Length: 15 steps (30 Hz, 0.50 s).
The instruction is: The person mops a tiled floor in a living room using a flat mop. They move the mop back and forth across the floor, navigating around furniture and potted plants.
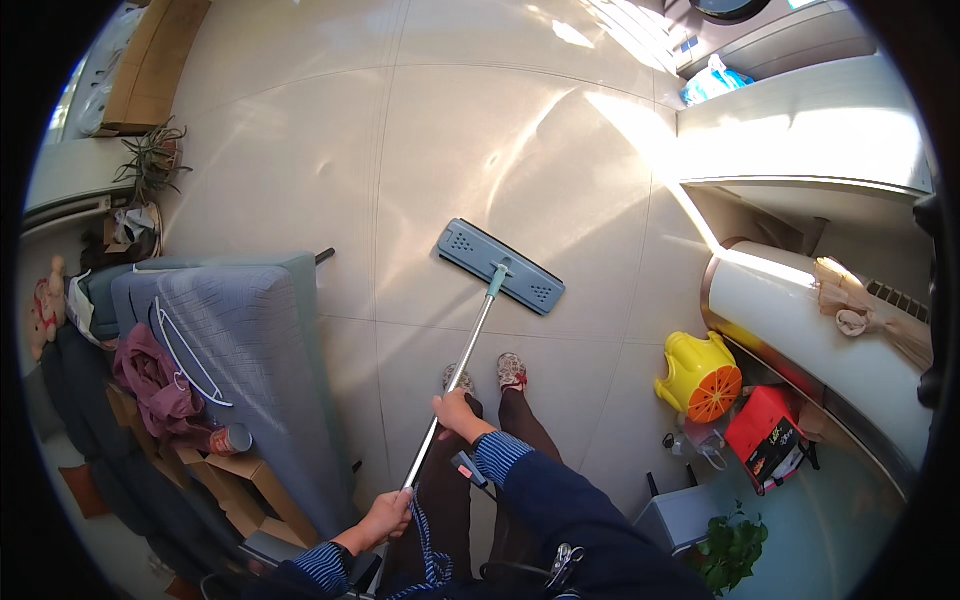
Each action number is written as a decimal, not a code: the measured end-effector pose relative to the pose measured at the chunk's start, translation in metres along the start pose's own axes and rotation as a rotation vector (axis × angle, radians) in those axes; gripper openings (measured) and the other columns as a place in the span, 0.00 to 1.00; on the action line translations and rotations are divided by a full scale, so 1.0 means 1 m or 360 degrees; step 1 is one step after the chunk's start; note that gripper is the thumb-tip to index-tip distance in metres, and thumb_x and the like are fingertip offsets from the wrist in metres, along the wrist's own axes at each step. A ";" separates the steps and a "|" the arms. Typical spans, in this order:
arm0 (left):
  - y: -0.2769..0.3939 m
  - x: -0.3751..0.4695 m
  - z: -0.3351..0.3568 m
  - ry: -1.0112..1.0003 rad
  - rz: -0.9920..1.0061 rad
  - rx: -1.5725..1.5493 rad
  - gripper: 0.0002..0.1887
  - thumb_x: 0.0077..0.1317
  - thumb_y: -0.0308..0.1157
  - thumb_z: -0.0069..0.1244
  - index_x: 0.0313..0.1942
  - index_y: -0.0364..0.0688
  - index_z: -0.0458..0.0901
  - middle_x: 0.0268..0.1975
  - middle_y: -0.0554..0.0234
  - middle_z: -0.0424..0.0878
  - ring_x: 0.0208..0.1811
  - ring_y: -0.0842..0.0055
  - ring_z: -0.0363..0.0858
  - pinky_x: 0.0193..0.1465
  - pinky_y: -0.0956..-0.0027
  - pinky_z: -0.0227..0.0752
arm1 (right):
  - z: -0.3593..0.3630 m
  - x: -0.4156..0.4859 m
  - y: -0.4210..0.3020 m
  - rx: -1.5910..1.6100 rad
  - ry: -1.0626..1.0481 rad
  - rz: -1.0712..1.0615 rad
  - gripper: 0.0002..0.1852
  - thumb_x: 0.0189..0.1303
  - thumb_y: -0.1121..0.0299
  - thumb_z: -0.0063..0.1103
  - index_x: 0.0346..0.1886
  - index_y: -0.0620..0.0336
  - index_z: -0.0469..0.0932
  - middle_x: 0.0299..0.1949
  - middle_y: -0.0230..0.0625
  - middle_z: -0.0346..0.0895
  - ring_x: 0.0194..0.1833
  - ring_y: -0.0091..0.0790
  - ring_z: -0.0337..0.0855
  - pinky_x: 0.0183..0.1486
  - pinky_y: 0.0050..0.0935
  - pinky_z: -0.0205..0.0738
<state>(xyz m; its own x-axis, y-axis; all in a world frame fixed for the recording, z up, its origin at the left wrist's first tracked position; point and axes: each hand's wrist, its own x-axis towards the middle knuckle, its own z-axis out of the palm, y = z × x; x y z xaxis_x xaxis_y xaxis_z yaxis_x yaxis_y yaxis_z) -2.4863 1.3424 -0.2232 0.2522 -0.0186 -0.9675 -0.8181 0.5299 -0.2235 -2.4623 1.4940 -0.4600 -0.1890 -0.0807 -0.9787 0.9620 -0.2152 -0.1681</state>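
Observation:
A flat floor mop with a blue-grey rectangular head rests on the pale tiled floor ahead of my feet. Its metal pole slants back toward my body. Around the middle of the pole my right hand is closed. Lower down, nearer my waist, my left hand grips the same pole. A blue striped cord hangs beside the left hand. The underside of the mop head is hidden.
A blue-grey sofa with a hanger, clothing and an open cardboard box stands left. Rightward are a yellow stool, a red bag, a leafy plant and a white cylindrical appliance. A spiky potted plant sits far left.

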 end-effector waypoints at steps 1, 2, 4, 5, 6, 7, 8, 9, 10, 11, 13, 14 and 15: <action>0.007 0.007 0.006 0.0050 0.0058 0.0026 0.19 0.74 0.49 0.36 0.29 0.46 0.67 0.15 0.75 0.58 0.10 0.87 0.51 0.13 0.78 0.46 | -0.011 0.002 -0.007 -0.0048 0.0040 -0.0112 0.29 0.62 0.61 0.51 0.49 0.81 0.52 0.37 0.66 0.74 0.28 0.59 0.82 0.25 0.48 0.81; 0.022 0.022 0.014 -0.0044 0.0204 -0.0066 0.19 0.74 0.48 0.36 0.29 0.46 0.67 0.15 0.74 0.58 0.10 0.86 0.54 0.12 0.78 0.49 | -0.018 0.014 -0.023 -0.0478 0.0433 -0.0532 0.27 0.62 0.61 0.52 0.48 0.80 0.56 0.37 0.65 0.75 0.36 0.60 0.82 0.37 0.47 0.79; 0.074 0.061 0.029 -0.0132 0.0252 -0.0121 0.18 0.74 0.49 0.35 0.29 0.47 0.66 0.14 0.77 0.56 0.09 0.87 0.51 0.11 0.77 0.46 | -0.063 0.048 -0.067 -0.0277 0.0542 -0.0679 0.21 0.63 0.64 0.53 0.44 0.77 0.61 0.33 0.62 0.76 0.38 0.58 0.81 0.41 0.46 0.76; 0.108 0.080 0.040 -0.0150 0.0382 -0.0113 0.18 0.73 0.49 0.35 0.29 0.48 0.65 0.14 0.78 0.55 0.10 0.88 0.50 0.11 0.77 0.44 | -0.087 0.065 -0.098 -0.0279 0.0686 -0.0734 0.19 0.64 0.65 0.51 0.43 0.75 0.61 0.30 0.59 0.76 0.35 0.57 0.81 0.38 0.45 0.76; 0.146 0.098 0.050 -0.0206 0.0501 -0.0117 0.19 0.73 0.50 0.35 0.29 0.48 0.66 0.14 0.79 0.55 0.10 0.88 0.49 0.11 0.78 0.44 | -0.114 0.078 -0.131 0.0063 0.0498 -0.0577 0.19 0.65 0.65 0.51 0.42 0.74 0.59 0.28 0.58 0.75 0.32 0.54 0.82 0.34 0.42 0.77; 0.182 0.112 0.059 -0.0203 0.0602 -0.0107 0.19 0.73 0.52 0.35 0.30 0.47 0.66 0.15 0.79 0.55 0.10 0.88 0.50 0.11 0.78 0.44 | -0.132 0.087 -0.164 -0.0250 0.0647 -0.0784 0.19 0.67 0.63 0.48 0.41 0.73 0.57 0.26 0.56 0.75 0.28 0.51 0.82 0.30 0.40 0.77; 0.214 0.122 0.065 -0.0235 0.0719 -0.0116 0.18 0.73 0.50 0.34 0.34 0.45 0.66 0.16 0.79 0.55 0.12 0.89 0.48 0.13 0.79 0.42 | -0.151 0.093 -0.189 -0.0392 0.0610 -0.0961 0.21 0.69 0.62 0.44 0.43 0.74 0.53 0.25 0.56 0.74 0.26 0.51 0.82 0.24 0.41 0.79; 0.239 0.129 0.068 -0.0192 0.0797 -0.0095 0.18 0.74 0.49 0.34 0.36 0.44 0.67 0.17 0.79 0.55 0.12 0.89 0.48 0.14 0.79 0.43 | -0.163 0.100 -0.212 -0.0107 0.0589 -0.0761 0.20 0.70 0.61 0.41 0.44 0.74 0.52 0.25 0.55 0.74 0.24 0.53 0.82 0.18 0.42 0.80; 0.249 0.134 0.069 -0.0221 0.0991 -0.0142 0.17 0.74 0.48 0.34 0.38 0.43 0.67 0.17 0.79 0.55 0.13 0.90 0.48 0.14 0.79 0.43 | -0.174 0.105 -0.227 -0.0104 0.0368 -0.0710 0.22 0.69 0.60 0.43 0.44 0.74 0.51 0.25 0.58 0.74 0.26 0.54 0.83 0.16 0.43 0.81; 0.246 0.135 0.067 -0.0167 0.0853 -0.0113 0.17 0.74 0.47 0.34 0.39 0.42 0.67 0.17 0.79 0.55 0.13 0.90 0.48 0.14 0.80 0.43 | -0.175 0.111 -0.235 -0.0084 0.0397 -0.0458 0.21 0.68 0.62 0.44 0.45 0.74 0.53 0.25 0.59 0.75 0.25 0.52 0.83 0.17 0.43 0.80; 0.217 0.130 0.054 -0.0233 0.0934 -0.0174 0.16 0.74 0.46 0.34 0.41 0.42 0.68 0.18 0.80 0.55 0.14 0.90 0.48 0.15 0.80 0.43 | -0.155 0.116 -0.219 -0.0808 0.0246 -0.0474 0.17 0.65 0.62 0.46 0.42 0.70 0.60 0.25 0.54 0.77 0.23 0.49 0.83 0.20 0.44 0.76; 0.186 0.126 0.046 -0.0195 0.0827 -0.0210 0.15 0.74 0.44 0.34 0.41 0.42 0.69 0.17 0.80 0.55 0.13 0.90 0.48 0.15 0.79 0.43 | -0.138 0.118 -0.201 -0.0565 0.0298 -0.0335 0.15 0.63 0.62 0.48 0.40 0.68 0.66 0.26 0.50 0.79 0.22 0.47 0.83 0.22 0.44 0.74; 0.148 0.120 0.033 -0.0261 0.0708 -0.0293 0.15 0.74 0.44 0.33 0.42 0.42 0.69 0.17 0.80 0.55 0.13 0.90 0.48 0.15 0.79 0.44 | -0.119 0.120 -0.181 -0.0207 0.0336 -0.0138 0.14 0.61 0.62 0.51 0.37 0.65 0.71 0.27 0.46 0.81 0.21 0.44 0.82 0.23 0.43 0.71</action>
<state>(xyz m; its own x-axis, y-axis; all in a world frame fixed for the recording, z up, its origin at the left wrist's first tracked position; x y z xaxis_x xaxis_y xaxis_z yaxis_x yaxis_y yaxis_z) -2.5597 1.4468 -0.3682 -0.0758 0.3162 -0.9457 -0.9384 0.2979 0.1748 -2.6359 1.6390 -0.5612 -0.2397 0.1404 -0.9606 0.9638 -0.0845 -0.2529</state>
